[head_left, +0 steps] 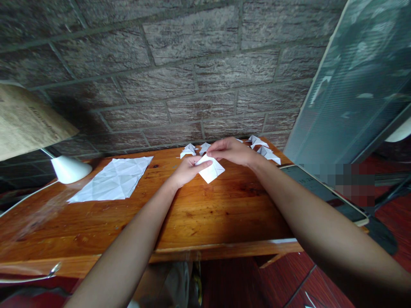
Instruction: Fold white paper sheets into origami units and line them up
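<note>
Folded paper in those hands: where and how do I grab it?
Probably pinch the folded paper by its lowest corner, from the near side: that corner sticks out free, while the left hand and right hand are at its upper edges.

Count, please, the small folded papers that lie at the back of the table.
4 show clearly: the leftmost paper, its neighbour, and, right of the right hand, a far paper and a near paper. A white bit behind that hand may be another, partly hidden.
</note>
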Available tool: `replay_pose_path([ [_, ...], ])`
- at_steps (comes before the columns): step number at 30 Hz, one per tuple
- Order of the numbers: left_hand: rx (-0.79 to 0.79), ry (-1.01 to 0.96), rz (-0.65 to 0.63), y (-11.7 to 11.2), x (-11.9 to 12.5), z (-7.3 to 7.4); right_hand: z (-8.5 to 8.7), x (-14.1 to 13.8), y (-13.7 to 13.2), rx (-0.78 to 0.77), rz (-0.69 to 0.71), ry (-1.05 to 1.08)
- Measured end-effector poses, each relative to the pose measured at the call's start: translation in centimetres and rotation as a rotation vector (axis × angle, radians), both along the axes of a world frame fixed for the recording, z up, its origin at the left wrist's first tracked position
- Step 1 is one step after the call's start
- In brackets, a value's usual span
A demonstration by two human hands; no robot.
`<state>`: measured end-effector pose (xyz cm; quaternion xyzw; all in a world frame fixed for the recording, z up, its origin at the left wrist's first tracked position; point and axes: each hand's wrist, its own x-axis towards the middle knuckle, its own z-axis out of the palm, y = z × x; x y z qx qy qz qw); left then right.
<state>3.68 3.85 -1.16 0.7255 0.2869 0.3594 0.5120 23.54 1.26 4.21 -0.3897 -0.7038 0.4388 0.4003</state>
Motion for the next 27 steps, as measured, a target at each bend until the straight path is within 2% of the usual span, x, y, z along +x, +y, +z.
replay_pose_path([
  [8,0.012,0.013,0.009,0.0,0.0,0.0,0.0,0.0,0.0,-0.044,-0.024,0.011],
  [16,-0.004,0.004,0.051,0.1,0.0,-0.1,-0.1,-0.2,0.0,0.03,-0.022,-0.033],
  [19,-0.035,-0.06,0.079,0.1,0.1,0.2,-0.5,-0.3,0.3,0.007,-0.065,0.008],
  [23,-0.08,-0.237,0.136,0.3,0.2,0.7,-0.8,-0.6,0.5,-0.064,-0.202,0.216],
  [27,-0.183,-0.368,0.169,0.5,0.0,0.8,-0.8,-1.5,-0.1,-0.07,-0.183,0.227],
])
